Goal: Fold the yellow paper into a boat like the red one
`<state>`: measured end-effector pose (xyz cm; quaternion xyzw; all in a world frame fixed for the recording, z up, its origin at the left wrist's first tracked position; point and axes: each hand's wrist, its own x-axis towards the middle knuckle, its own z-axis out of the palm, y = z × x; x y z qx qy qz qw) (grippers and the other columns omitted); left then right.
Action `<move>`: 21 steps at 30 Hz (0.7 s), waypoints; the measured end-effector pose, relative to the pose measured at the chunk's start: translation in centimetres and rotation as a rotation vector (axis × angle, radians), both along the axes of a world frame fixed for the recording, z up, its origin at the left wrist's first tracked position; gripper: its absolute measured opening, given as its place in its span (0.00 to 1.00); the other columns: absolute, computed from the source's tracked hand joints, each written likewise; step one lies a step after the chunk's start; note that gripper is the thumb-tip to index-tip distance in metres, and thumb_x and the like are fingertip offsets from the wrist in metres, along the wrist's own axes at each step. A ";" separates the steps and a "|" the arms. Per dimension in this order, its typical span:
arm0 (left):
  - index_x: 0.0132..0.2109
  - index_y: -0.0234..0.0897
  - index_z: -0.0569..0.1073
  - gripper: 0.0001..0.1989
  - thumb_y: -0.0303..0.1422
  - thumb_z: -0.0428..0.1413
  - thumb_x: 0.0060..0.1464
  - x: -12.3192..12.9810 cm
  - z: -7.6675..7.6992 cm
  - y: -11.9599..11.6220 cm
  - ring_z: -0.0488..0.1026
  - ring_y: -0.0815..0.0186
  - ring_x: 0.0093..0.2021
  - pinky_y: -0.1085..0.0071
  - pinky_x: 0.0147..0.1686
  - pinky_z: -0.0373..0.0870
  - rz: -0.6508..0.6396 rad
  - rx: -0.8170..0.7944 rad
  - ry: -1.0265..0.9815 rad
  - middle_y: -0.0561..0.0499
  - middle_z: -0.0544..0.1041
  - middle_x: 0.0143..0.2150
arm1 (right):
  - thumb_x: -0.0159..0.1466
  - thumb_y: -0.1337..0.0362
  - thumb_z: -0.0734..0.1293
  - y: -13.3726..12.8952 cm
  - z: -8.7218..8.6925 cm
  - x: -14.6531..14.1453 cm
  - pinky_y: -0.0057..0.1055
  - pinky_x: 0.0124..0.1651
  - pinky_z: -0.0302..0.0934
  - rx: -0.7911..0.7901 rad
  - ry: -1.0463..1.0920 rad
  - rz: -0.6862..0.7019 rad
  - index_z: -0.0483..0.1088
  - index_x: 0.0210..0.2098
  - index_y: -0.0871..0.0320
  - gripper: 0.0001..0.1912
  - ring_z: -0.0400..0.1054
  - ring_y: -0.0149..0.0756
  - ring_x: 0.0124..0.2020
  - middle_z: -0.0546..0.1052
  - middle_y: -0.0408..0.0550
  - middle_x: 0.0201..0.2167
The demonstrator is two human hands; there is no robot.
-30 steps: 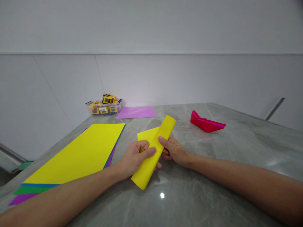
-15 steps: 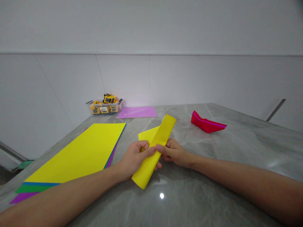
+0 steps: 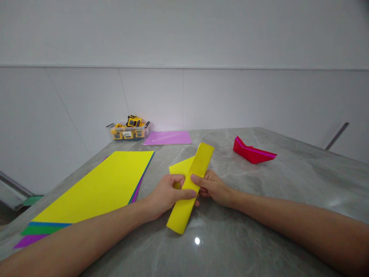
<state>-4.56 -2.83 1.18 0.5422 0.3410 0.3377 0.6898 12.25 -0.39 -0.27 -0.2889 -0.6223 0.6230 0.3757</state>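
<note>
Between my hands is a folded yellow sheet of paper (image 3: 202, 158), tilted, with a long flat band at the front and a pointed part rising behind it on the left. My left hand (image 3: 168, 193) grips its lower middle, the thumb lying across the band and the other fingers behind. From the right side, my right hand (image 3: 212, 185) pinches the band's edge, thumb on the front face. The fingers behind the paper are partly hidden.
A stack of coloured sheets (image 3: 98, 184), yellow on top, lies at left. A folded red paper boat (image 3: 253, 154) stands at right. Toward the wall are a flat pink-purple sheet or board (image 3: 168, 137) and a clear bin (image 3: 127, 134) of yellow-and-black toys. The tabletop (image 3: 245, 238) is grey.
The folded yellow paper has turned slightly, its lower end shifting right. My left thumb has slid down and right across the band; my right thumb sits a little higher on it.
</note>
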 end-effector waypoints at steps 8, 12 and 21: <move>0.29 0.35 0.63 0.14 0.37 0.61 0.47 -0.2 0.2 -0.1 0.62 0.76 0.19 0.80 0.19 0.55 0.069 0.077 0.004 0.58 0.66 0.21 | 0.55 0.43 0.66 0.5 -0.3 0.3 0.25 0.15 0.32 -0.041 0.060 -0.029 0.51 0.15 0.57 0.29 0.39 0.20 0.12 0.48 0.33 0.10; 0.30 0.36 0.63 0.15 0.40 0.60 0.49 -0.3 0.1 -0.2 0.62 0.75 0.20 0.79 0.19 0.55 0.077 0.116 0.004 0.58 0.66 0.22 | 0.57 0.39 0.61 0.0 0.0 0.4 0.25 0.15 0.34 0.061 -0.022 0.109 0.53 0.13 0.58 0.31 0.42 0.21 0.12 0.52 0.35 0.10; 0.29 0.37 0.60 0.18 0.43 0.59 0.49 -0.5 -0.3 0.1 0.59 0.75 0.19 0.79 0.18 0.54 0.063 0.200 0.049 0.58 0.63 0.21 | 0.58 0.40 0.60 -1.2 0.4 0.2 0.24 0.15 0.37 0.085 -0.078 0.128 0.53 0.12 0.58 0.32 0.43 0.20 0.11 0.51 0.35 0.09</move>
